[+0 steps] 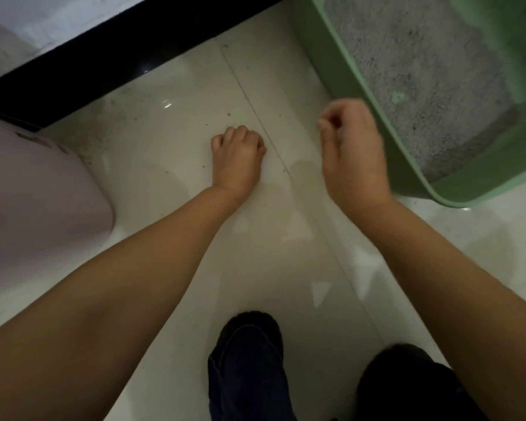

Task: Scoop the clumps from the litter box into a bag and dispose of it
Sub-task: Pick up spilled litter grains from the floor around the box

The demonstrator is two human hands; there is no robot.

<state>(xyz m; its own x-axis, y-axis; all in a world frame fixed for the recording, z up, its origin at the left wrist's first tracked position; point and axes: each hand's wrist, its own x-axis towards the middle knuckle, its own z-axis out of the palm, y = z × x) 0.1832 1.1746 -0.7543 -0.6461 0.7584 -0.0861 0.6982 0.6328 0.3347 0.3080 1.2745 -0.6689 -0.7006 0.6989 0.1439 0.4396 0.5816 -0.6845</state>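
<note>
A green litter box (349,77) filled with grey litter (413,71) stands at the upper right on the pale tiled floor. My right hand (351,147) hovers just left of its wall with the fingers curled and nothing visible in them; it is motion-blurred. My left hand (237,153) is low over the floor near a tile joint, fingers curled under, holding nothing that I can see. No scoop or bag is in view.
A pale pink rounded container (43,189) stands at the left. A black skirting strip (128,56) runs along the wall at the top. Specks of litter dot the floor (170,141). My dark trouser legs (249,369) are at the bottom.
</note>
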